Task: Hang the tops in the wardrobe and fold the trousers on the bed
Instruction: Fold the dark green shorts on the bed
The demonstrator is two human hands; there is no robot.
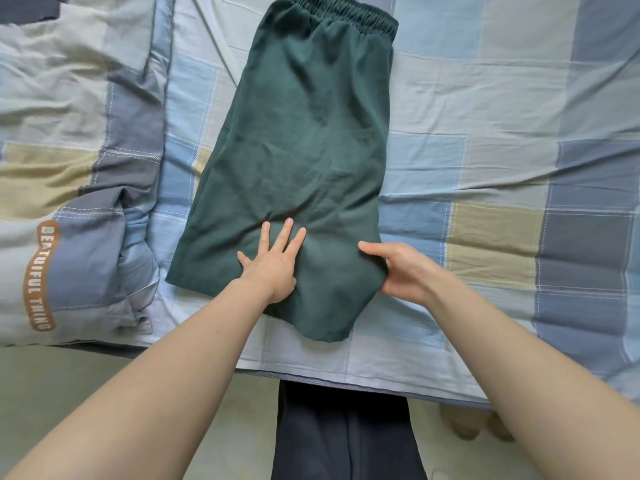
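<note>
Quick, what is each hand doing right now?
Left hand: open, fingers spread, pressing flat on the green trousers.
Right hand: closed on the trousers' right edge, thumb on top.

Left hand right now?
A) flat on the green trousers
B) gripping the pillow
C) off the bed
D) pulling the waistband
A: the left hand lies with fingers spread on the trousers, near their lower end, while the right hand grips their right edge.
</note>
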